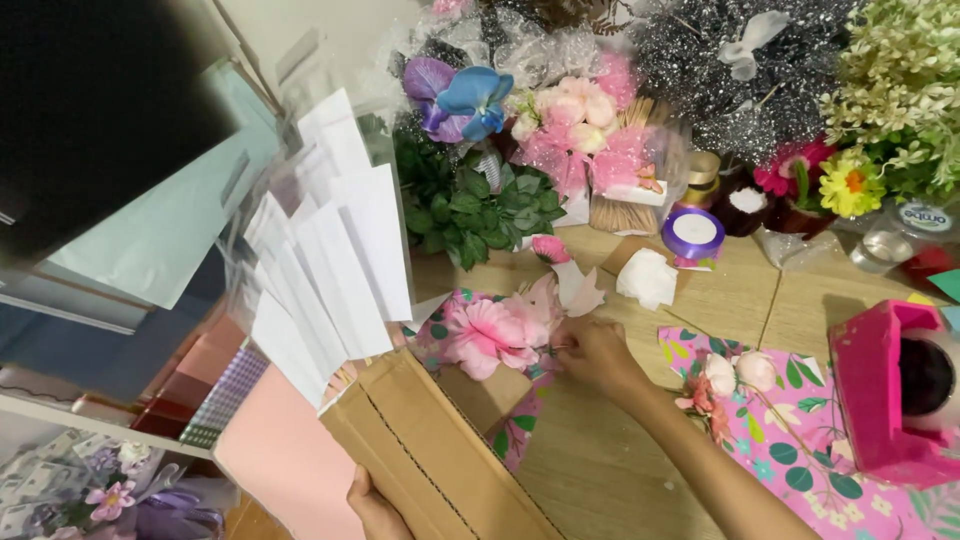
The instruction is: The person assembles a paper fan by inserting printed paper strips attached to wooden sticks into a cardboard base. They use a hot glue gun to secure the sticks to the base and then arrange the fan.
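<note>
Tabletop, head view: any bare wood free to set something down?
The clearest bare wood lies in front, bordered by the cardboard box, the right forearm and the floral paper. A smaller strip runs between the purple ribbon roll and the pink tape dispenser. The back edge is crowded with flowers; the right hand works at the pink flower.

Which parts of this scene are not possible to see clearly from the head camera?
- Left hand: cut off by the bottom edge, partly behind the cardboard box.
- Right hand fingertips: what they pinch beside the pink flower is too small to tell.
- Pink tape dispenser: cut by the right edge.
- Top-left corner: hidden by a dark blurred shape.
</note>
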